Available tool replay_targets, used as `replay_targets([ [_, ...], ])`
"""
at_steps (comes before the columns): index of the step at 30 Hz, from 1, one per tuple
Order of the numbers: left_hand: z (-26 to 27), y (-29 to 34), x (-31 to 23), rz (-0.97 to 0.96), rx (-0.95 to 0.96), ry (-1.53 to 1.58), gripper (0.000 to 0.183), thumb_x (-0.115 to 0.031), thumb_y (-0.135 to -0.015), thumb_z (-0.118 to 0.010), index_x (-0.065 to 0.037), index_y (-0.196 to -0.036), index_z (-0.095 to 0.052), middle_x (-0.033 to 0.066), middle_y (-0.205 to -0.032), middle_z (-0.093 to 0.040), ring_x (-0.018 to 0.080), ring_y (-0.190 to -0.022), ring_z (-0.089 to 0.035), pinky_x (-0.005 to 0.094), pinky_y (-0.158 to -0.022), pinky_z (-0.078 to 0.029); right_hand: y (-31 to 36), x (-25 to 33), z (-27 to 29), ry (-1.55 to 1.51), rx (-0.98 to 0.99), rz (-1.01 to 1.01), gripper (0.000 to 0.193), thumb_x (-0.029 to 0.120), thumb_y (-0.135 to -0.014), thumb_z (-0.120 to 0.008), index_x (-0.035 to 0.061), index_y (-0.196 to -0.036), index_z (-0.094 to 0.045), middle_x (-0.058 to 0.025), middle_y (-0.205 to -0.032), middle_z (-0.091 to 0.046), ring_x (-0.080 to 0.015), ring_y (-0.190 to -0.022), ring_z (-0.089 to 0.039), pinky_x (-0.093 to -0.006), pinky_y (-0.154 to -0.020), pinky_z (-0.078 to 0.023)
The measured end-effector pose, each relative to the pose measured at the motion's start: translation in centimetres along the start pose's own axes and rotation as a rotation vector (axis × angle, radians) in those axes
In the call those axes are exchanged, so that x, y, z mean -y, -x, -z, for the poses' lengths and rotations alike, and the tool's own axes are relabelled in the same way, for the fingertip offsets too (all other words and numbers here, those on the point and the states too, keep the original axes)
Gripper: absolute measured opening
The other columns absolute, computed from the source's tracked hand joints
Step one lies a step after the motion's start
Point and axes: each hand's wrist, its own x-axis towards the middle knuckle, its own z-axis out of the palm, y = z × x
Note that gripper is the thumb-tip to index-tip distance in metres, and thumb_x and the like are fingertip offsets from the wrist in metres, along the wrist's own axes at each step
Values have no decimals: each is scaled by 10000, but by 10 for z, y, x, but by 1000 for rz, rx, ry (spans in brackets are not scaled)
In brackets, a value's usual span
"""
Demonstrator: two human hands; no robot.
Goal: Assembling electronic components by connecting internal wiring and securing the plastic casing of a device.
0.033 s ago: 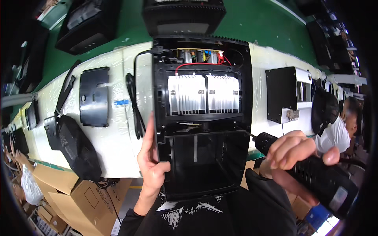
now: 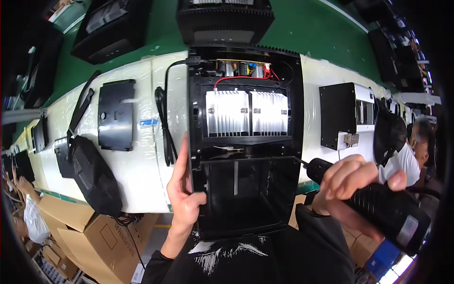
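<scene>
The left hand [image 2: 183, 189] lies flat along the left edge of the open black housing [image 2: 246, 142], fingers [image 2: 181, 161] straight and together, thumb hooked over the rim. The right hand [image 2: 352, 182] wraps its curled fingers tight round a black electric screwdriver [image 2: 378, 206], tip at the housing's right side. The housing stands across the white counter [image 2: 137, 175], silver heat sinks [image 2: 247, 113] exposed.

Our left hand [image 2: 185, 189] rises from the lower edge on a dark-sleeved forearm, palm turned right, fingers [image 2: 182, 154] extended upward and thumb pressed inward. Our right hand [image 2: 352, 182] enters from the lower right, fingers [image 2: 340, 173] curled closed in a full grip, knuckles uppermost.
</scene>
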Motion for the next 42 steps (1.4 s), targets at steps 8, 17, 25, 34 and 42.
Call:
replay_targets([
  [8,-2,0,1,-15,-17,43,967,124,-453,-369,67,-1413,-258,162,-1479,-275,226,-1369,-267,270,-1092,-222,-22,76,30,28,6,239,754,495,-780,-665,-13,-1229,-335,-46,-702,-496,-133,-493,-507,-229,-458,-462],
  [17,-4,-2,5,-68,-55,-99,971,58,-431,-408,72,-1396,-299,183,-1424,-355,235,-1313,-354,259,-1063,-264,30,110,110,606,-533,487,779,755,-818,-325,129,-1281,-340,-121,-711,-517,-217,-513,-487,-329,-460,-412],
  [25,-5,0,2,-59,-101,-176,982,34,-418,-419,73,-1393,-306,193,-1396,-387,233,-1297,-372,249,-1066,-247,57,104,148,584,-627,457,764,748,-833,-281,117,-1264,-292,-140,-688,-535,-232,-500,-502,-354,-479,-453],
  [34,-5,-1,3,-55,-122,-215,987,35,-412,-412,74,-1393,-307,186,-1395,-393,229,-1299,-372,247,-1058,-268,42,99,187,471,-521,182,794,771,-789,-367,117,-1240,-362,-90,-694,-525,-179,-520,-481,-315,-499,-403],
  [42,-4,-1,7,-74,-115,-218,1003,31,-399,-417,72,-1395,-304,189,-1398,-388,231,-1304,-365,246,-1059,-265,-44,57,202,593,-623,-114,563,515,-930,-402,41,-1233,-434,-81,-660,-496,-164,-491,-461,-313,-483,-404],
])
